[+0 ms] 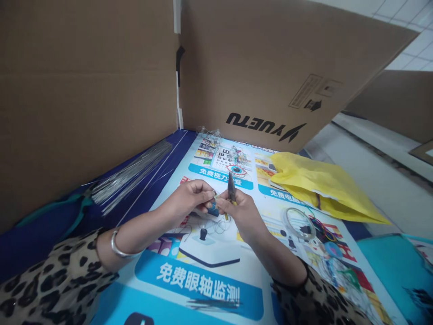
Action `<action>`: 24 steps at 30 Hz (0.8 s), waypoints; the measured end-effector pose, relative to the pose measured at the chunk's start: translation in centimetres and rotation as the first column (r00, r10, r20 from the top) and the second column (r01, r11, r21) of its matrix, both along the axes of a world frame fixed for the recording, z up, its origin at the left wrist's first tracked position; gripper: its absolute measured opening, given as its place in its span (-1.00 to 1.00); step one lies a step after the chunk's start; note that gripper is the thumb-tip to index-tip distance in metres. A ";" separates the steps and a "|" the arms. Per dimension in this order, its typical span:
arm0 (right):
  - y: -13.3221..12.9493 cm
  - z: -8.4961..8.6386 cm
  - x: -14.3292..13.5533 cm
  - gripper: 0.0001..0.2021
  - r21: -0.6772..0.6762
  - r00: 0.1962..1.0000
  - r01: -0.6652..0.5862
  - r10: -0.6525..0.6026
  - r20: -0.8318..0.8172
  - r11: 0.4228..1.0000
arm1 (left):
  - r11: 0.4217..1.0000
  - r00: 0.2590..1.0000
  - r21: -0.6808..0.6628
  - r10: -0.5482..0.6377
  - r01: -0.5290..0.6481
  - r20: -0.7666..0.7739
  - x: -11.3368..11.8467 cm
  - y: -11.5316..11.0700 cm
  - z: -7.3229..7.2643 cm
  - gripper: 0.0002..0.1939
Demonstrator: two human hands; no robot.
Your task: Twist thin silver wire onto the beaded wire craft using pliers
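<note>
My left hand (193,197) is closed in a pinch on a thin wire piece (215,197), whose far details are too small to make out. Right beside it, my right hand (241,208) grips a pair of pliers (231,186) with dark jaws pointing up and a yellow handle showing below the fingers. Its thumb and fingertip also meet the wire piece, so the two hands nearly touch. Beneath them, fine loops of wire (218,227) lie over the printed poster (206,253).
Straight wires (135,174) lie in a bundle at left, near a teal strap (50,212). Tangled wire (238,155) sits at the back. At right are a yellow bag (314,180), a coil (299,222) and coloured threads (348,275). Cardboard walls (243,67) stand behind.
</note>
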State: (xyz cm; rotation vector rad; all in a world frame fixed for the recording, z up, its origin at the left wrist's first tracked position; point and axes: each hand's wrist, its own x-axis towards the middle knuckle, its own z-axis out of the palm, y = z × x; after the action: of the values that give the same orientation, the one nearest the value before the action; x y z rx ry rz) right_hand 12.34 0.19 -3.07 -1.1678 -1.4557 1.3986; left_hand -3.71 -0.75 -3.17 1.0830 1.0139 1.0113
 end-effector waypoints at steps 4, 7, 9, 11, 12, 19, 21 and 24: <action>0.0 -0.1 -0.1 -0.80 0.000 1.000 -0.001 0.001 0.005 1.000 | 1.000 1.000 -0.008 0.004 -0.004 0.005 0.1 0.0 0.1 -0.77; 0.0 -0.3 0.0 -0.80 0.019 1.000 0.005 -0.005 -0.002 1.000 | 1.000 1.000 0.018 0.006 -0.006 -0.015 0.1 0.0 0.2 -0.76; 0.1 -0.5 0.0 -0.79 0.041 0.999 0.003 -0.002 -0.034 0.999 | 0.999 0.999 0.040 0.011 -0.009 -0.040 0.0 0.0 0.3 -0.75; 0.1 -0.7 0.0 -0.80 0.063 0.999 0.008 -0.005 -0.045 0.998 | 0.999 0.998 0.044 0.017 -0.014 -0.068 0.0 0.0 0.3 -0.75; 0.1 -0.7 0.0 -0.80 0.071 0.999 0.016 -0.014 -0.037 0.997 | 0.999 0.997 0.043 0.019 -0.015 -0.081 0.0 0.0 0.3 -0.75; 0.1 -0.6 0.0 -0.85 0.102 0.997 0.037 -0.045 0.069 0.994 | 0.996 0.990 0.079 0.045 -0.035 -0.133 0.2 0.0 -0.1 -0.77; 0.0 -0.5 0.0 -0.86 0.111 0.994 0.026 -0.037 0.100 0.994 | 0.996 0.988 0.084 0.050 -0.038 -0.144 0.2 0.0 -0.1 -0.78; -0.1 -0.2 0.0 -0.87 0.114 0.992 0.008 -0.022 0.127 0.993 | 0.994 0.984 0.100 0.051 -0.034 -0.170 0.3 0.0 0.0 -0.80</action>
State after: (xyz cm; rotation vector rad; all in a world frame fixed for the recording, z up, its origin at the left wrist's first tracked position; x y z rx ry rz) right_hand 12.34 0.07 -3.32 -1.2115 -1.5911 1.2328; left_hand -3.37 -0.78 -3.21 1.2502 1.1410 1.0228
